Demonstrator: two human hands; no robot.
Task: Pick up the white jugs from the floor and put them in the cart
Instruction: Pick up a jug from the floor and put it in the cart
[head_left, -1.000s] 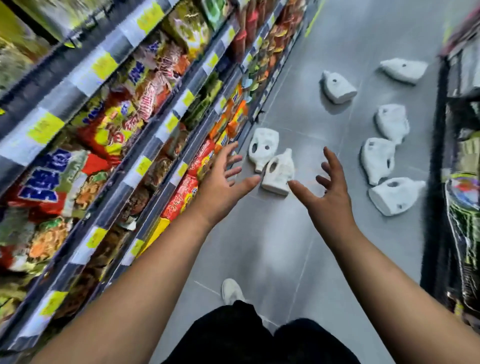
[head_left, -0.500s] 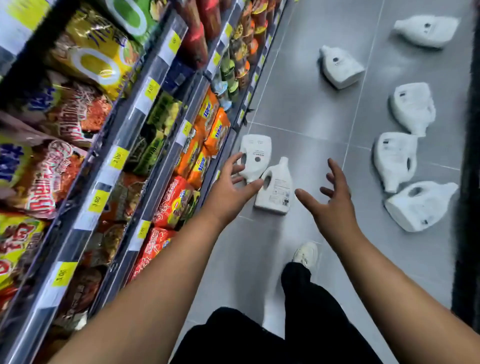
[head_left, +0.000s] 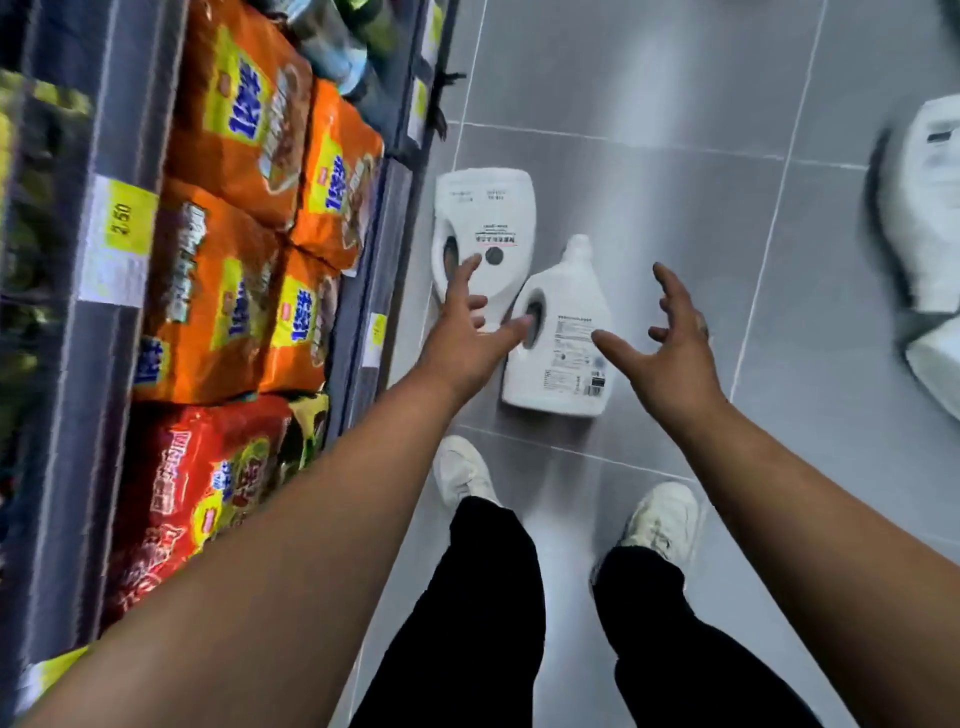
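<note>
Both hands have dropped closer to the two nearest jugs since half a second ago, and the view now looks almost straight down. Near jug (head_left: 561, 343) lies flat on the grey floor (head_left: 649, 208), long axis along the aisle, cap pointing away from the person, base toward the white shoes (head_left: 460, 470), handle hole on its left side. Far jug (head_left: 485, 228) lies just beside it against the shelf (head_left: 387, 234) foot, reversed: base away, neck toward the person. Left hand (head_left: 462, 338) hovers over that neck with fingers (head_left: 464, 275) spread, thumb over the near jug's handle hole; contact cannot be told. Right hand (head_left: 670, 353) sits right of the near jug, fingers (head_left: 672, 291) apart and hooked, holding nothing. Two more jugs (head_left: 930, 208), blurred, lie at the right edge. Orange snack packets (head_left: 244, 104) fill the shelf.
</note>
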